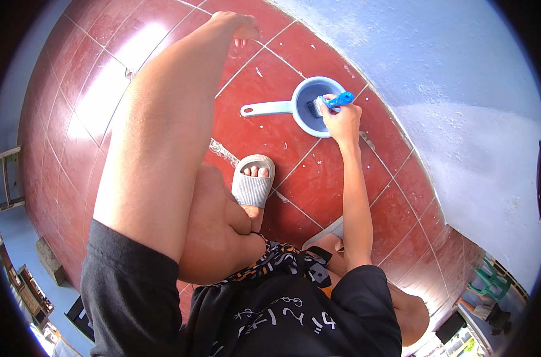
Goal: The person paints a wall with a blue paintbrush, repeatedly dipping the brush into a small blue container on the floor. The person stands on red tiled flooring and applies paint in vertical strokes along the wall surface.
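My right hand grips a paintbrush with a blue handle. The brush's bristles point down into a light blue plastic dipper, which rests on the red tiled floor with its long handle towards the left. Whether the bristles touch liquid, I cannot tell. At the upper middle, beyond my raised left forearm, my left hand hangs over the tiles with its fingers bent, away from the dipper. Nothing shows in it, though its palm side is hidden.
A light blue wall rises at the right, meeting red floor tiles dotted with white specks. My slippered foot is below the dipper. A green plastic chair and a person are at the far lower right. A concrete block lies at lower left.
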`<act>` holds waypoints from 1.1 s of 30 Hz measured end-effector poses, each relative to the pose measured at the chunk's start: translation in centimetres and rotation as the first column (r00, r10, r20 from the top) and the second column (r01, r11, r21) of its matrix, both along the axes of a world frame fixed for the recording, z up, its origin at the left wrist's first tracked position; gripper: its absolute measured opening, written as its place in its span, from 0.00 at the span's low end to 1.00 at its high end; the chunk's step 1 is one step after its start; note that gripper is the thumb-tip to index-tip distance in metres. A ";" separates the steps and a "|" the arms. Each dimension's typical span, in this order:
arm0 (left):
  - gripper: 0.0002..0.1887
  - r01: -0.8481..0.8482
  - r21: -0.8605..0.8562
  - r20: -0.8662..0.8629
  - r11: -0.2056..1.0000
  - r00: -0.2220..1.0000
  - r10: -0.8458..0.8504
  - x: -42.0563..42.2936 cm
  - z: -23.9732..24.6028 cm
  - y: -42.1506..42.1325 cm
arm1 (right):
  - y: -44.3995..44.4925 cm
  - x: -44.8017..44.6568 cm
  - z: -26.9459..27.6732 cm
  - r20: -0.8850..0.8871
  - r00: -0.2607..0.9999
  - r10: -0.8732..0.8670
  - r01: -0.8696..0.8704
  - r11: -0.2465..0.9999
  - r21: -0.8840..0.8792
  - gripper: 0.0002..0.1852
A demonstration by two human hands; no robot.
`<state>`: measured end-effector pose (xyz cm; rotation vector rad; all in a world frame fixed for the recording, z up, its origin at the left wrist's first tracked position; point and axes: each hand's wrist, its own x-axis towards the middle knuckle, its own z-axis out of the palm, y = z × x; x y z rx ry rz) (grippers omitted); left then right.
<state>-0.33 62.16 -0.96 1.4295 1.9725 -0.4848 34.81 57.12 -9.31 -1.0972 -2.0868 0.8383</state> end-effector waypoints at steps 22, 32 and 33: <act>0.22 -0.057 -0.049 0.061 0.997 0.996 0.060 -3.1 -4.0 0.7 | 3.1 4.8 0.6 -0.429 0.709 -0.559 0.163 0.723 -0.671 0.11; 0.22 -0.098 -0.151 0.075 0.984 0.991 0.110 -2.5 -4.1 0.3 | 5.3 6.8 -2.4 -0.455 0.646 -0.614 -0.079 0.538 -0.839 0.13; 0.21 -0.052 -0.058 0.101 0.997 0.993 0.057 -2.6 -4.8 -1.1 | 4.7 6.5 -2.0 -0.456 0.642 -0.617 -0.130 0.498 -0.858 0.14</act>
